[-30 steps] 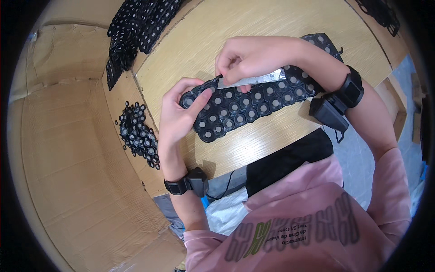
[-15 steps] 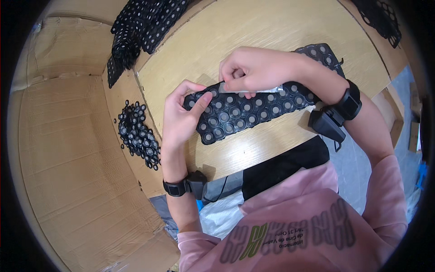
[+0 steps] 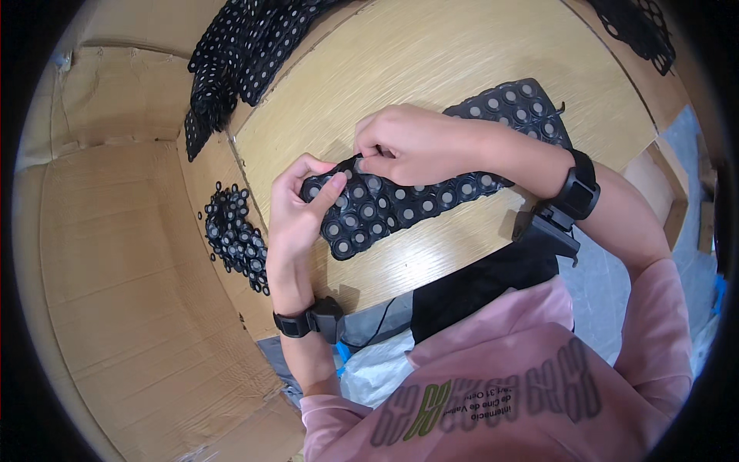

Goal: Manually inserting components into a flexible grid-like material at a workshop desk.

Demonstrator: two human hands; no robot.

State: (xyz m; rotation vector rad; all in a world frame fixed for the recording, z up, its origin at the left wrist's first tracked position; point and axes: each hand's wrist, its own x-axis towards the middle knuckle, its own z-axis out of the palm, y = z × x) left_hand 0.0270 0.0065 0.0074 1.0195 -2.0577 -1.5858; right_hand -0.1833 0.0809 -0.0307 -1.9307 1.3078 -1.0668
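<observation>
A black rubber sheet (image 3: 443, 200), set with rows of round grey discs, lies slantwise across the wooden table. My left hand (image 3: 299, 204) grips its left end, thumb on top and fingers behind the far edge. My right hand (image 3: 408, 144) is closed in a pinch at the far edge of the sheet, close to the left fingertips. A small pale bit shows at its fingertips, but what it holds is mostly hidden. My right forearm passes over the sheet and hides part of its middle.
Loose black rings and discs (image 3: 235, 239) lie heaped left of the table (image 3: 369, 281). More black disc sheets (image 3: 262, 46) are piled at the far left. Black netting with holes (image 3: 639, 35) lies at the far right. Cardboard walls (image 3: 123, 231) stand on the left.
My right hand has moved left and slightly nearer, towards my left hand. The silver strip seen under it before no longer shows. The sheet has shifted left, with its left end bending.
</observation>
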